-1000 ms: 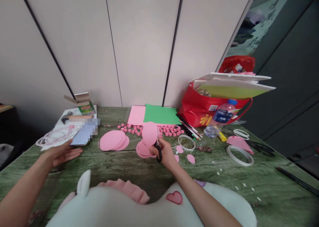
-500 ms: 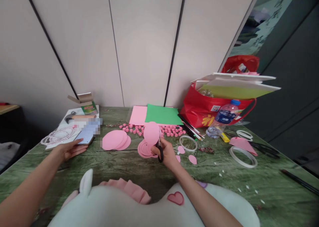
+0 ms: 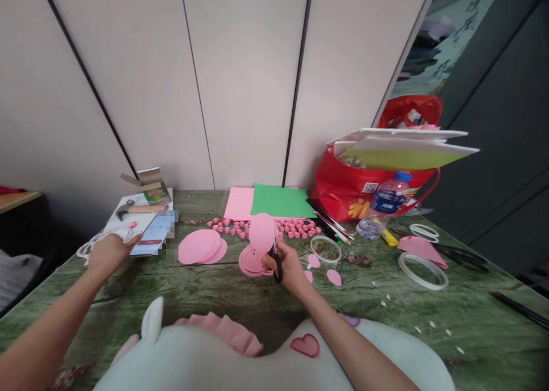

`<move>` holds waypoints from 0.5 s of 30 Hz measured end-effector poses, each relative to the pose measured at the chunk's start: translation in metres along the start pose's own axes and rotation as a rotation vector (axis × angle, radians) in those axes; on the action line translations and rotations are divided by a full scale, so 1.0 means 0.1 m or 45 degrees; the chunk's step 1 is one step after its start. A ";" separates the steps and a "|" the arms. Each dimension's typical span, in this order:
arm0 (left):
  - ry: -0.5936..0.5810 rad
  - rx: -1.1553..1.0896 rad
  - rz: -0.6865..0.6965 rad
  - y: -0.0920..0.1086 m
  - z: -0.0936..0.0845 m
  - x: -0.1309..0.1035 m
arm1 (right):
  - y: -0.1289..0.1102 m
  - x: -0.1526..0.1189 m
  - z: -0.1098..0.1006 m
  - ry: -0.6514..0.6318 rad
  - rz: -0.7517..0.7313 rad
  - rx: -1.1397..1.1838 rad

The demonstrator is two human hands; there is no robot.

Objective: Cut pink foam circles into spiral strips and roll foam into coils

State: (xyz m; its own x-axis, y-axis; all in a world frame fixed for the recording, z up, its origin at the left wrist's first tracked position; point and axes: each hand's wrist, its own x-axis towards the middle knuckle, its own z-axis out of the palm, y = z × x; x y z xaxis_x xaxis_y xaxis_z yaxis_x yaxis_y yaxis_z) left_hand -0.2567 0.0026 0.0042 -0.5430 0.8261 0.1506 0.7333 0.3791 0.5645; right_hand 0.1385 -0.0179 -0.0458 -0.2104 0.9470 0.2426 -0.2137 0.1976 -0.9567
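Observation:
My right hand (image 3: 288, 268) is closed round black-handled scissors (image 3: 278, 267). A pink paper circle (image 3: 261, 232) stands upright against the scissors' blades, above several pink paper rings and discs (image 3: 249, 260) on the table. My left hand (image 3: 109, 252) is open, palm down, at the left edge of a phone (image 3: 153, 235) with a lit, partly blurred screen. One finger stretches to the phone's edge; the other fingers are mostly hidden. Behind that hand lies a string of white beads (image 3: 96, 239). A stack of larger pink circles (image 3: 199, 247) sits between my hands.
Small pink beads (image 3: 300, 229) lie before green paper (image 3: 283, 201). A hammer (image 3: 141, 209) and small box (image 3: 155, 192) stand back left. On the right are a water bottle (image 3: 386, 205), red bag (image 3: 328, 191) and tape rolls (image 3: 422, 272). A plush toy (image 3: 206, 362) lies in front.
My left hand has moved from under the phone's near edge to its left side, and the phone screen now shows a different picture. My right hand keeps the scissors in about the same place.

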 end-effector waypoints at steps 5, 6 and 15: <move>0.033 0.508 0.062 0.26 0.28 0.06 | -0.02 0.00 0.00 0.011 -0.014 -0.029; 0.003 0.532 0.018 0.32 0.33 0.06 | -0.03 0.00 0.00 0.004 -0.016 -0.023; 0.032 0.577 -0.082 0.61 0.58 0.17 | -0.03 0.00 0.02 0.000 0.011 0.009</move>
State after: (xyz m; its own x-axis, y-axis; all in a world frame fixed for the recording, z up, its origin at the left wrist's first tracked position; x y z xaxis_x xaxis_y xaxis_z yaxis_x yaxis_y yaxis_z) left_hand -0.1979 0.0640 -0.0056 -0.5992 0.7865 0.1492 0.7995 0.5783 0.1625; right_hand 0.1376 -0.0190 -0.0426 -0.2125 0.9486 0.2346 -0.2184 0.1879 -0.9576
